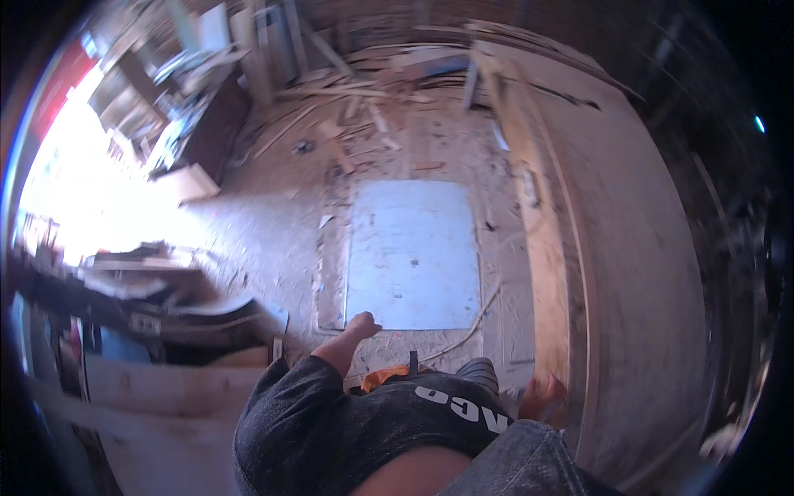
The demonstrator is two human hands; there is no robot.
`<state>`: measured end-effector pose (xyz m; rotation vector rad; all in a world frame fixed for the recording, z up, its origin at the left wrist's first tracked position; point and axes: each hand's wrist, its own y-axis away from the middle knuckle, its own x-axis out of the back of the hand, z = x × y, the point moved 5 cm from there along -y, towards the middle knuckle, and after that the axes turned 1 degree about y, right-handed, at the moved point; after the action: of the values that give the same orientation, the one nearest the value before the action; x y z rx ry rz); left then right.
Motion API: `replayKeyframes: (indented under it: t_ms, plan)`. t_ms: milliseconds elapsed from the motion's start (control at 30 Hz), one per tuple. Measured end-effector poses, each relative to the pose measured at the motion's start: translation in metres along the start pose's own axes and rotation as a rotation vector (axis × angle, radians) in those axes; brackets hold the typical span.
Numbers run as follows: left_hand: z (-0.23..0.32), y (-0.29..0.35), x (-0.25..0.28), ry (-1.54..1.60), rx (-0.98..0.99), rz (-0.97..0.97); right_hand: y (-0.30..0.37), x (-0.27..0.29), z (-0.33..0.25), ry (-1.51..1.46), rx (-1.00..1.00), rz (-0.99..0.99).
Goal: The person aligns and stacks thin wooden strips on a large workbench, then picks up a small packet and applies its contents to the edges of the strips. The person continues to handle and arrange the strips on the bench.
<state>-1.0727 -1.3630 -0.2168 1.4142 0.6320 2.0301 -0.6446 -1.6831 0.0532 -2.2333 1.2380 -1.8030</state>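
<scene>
A pale blue rectangular sheet point(413, 248) lies flat on the dusty floor in front of me. My left hand point(362, 325) is at its near left corner, fingers curled together; whatever they may hold is too small to make out. My right hand point(542, 397) is low beside the long wooden plank point(550, 306), with its fingers seemingly apart and nothing visible in them. Close to my waist is an orange item point(382, 378) with a dark upright piece point(413, 362) beside it. A thin, pale curved strip point(471, 332) lies by the sheet's near right corner.
A large wooden panel point(637, 215) runs along my right. Scrap wood point(364, 124) litters the far floor. Stacked boards and curved pieces point(165, 289) stand at left, and a dark cabinet-like box point(217, 124) is at the far left, near a bright opening point(99, 182).
</scene>
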Motion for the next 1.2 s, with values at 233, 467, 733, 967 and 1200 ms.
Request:
replayKeyframes:
  t_ms: [233, 467, 733, 967, 1200]
  plan:
    - [-0.132, -0.007, -0.007, 0.234, 0.412, -0.010, -0.123, -0.144, -0.017, 0.018, -0.098, -0.431]
    - [-0.098, 0.019, 0.029, 0.901, 0.797, -0.340, -0.365, -0.355, -0.170, -0.165, 0.206, -0.699]
    - [-0.082, -0.075, 0.141, 1.167, 0.629, -0.161, -0.579, -0.479, -0.621, -0.555, 0.774, -0.626]
    - [-0.150, -0.085, 0.276, 1.812, 0.619, 0.016, -0.503, -0.601, -0.771, -0.595, 0.769, -1.030]
    - [-0.380, -0.146, 0.351, 0.922, 0.823, 0.308, -0.388, -0.729, -0.589, 0.438, 0.766, -1.546]
